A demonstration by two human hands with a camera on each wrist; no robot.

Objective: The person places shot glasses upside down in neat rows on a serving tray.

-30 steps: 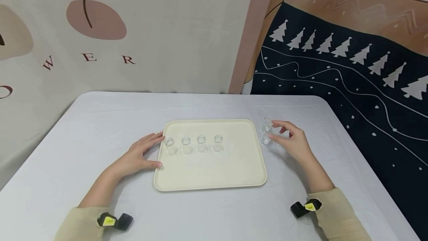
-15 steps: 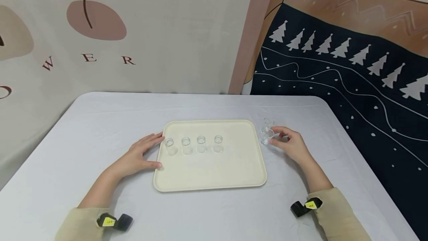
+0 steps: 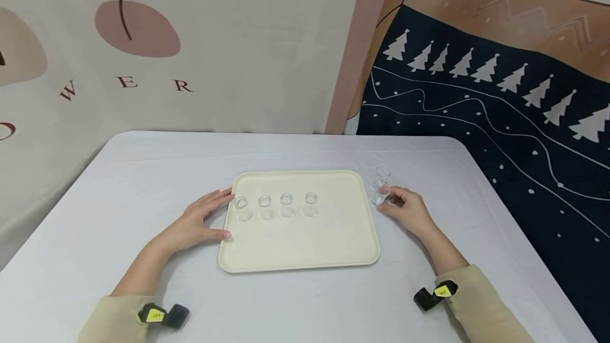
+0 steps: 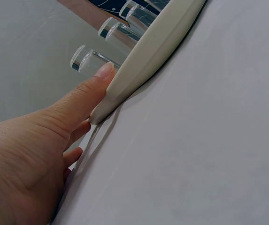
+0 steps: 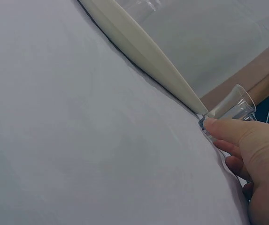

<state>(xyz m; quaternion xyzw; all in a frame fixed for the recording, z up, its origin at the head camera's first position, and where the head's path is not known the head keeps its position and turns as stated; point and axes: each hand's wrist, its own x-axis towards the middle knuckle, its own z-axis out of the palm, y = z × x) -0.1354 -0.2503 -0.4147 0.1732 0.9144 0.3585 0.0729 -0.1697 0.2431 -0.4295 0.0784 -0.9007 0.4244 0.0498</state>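
Note:
A cream rectangular tray [image 3: 343, 247] lies on the white-covered table. Several small clear shot glasses [image 3: 287, 206] stand bottom-up in a row along its left half. At the tray's left edge rests my left hand [image 3: 190, 221], fingers spread, with its thumb against the rim in the left wrist view. To the right of the tray, my right hand [image 3: 409, 209] pinches an upright shot glass [image 5: 228, 107] low, near its base. Its flared mouth points up. Right behind it is another clear glass [image 3: 383, 172], partly hidden by the first.
The white tablecloth [image 3: 295, 306] spreads around the tray. Beyond the table's far edge hang a pale wall cloth [image 3: 248, 46] and a dark cloth with white trees [image 3: 457, 99]. A small black camera [image 3: 431, 295] is strapped to the right sleeve.
My right hand has shifted down and slightly left, from the upper part of the glass to its base. The left hand, tray and the row of glasses have stayed put.

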